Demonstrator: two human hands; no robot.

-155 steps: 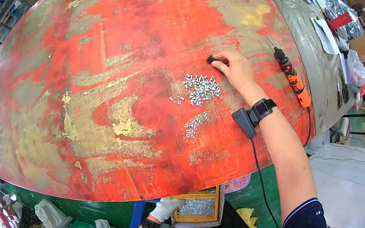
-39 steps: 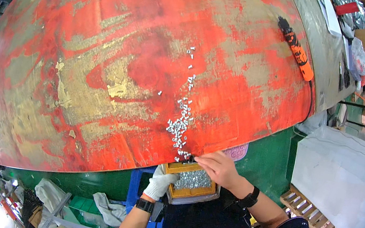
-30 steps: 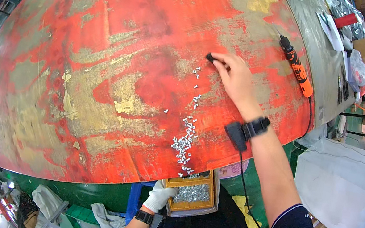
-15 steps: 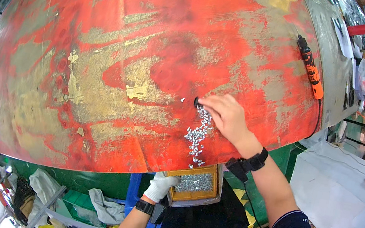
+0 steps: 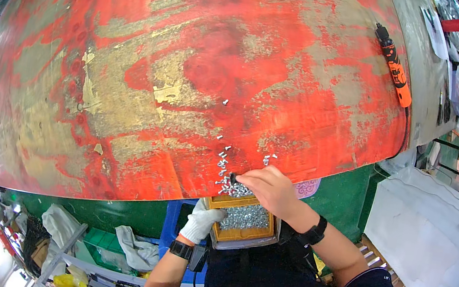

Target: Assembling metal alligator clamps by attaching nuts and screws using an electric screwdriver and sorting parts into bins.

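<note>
My right hand (image 5: 273,191) is bare and pinches a small black piece (image 5: 233,178) whose kind I cannot make out. It is at the near edge of the red-worn worktable (image 5: 317,121), against a heap of small silver screws (image 5: 236,190). Just below that edge is a box with yellowish-brown walls (image 5: 272,227), holding many more small metal screws (image 5: 246,216). My left hand (image 5: 203,221), in a white knitted glove, grips the box's left side; its thumb shows at the rim and the other fingers are hidden. A few stray screws (image 5: 222,163) lie farther up the tabletop.
An orange and black power tool (image 5: 395,73) with a cable lies at the table's right. Beyond it is a grey surface (image 5: 425,102) with papers and plastic bags. A white panel (image 5: 416,233) stands at the lower right; grey cloths (image 5: 138,248) hang at the lower left.
My right hand has come toward me with the black piece, from the tabletop to the near edge. The long trail of screws is now mostly bunched by the box, with some strays left behind.
</note>
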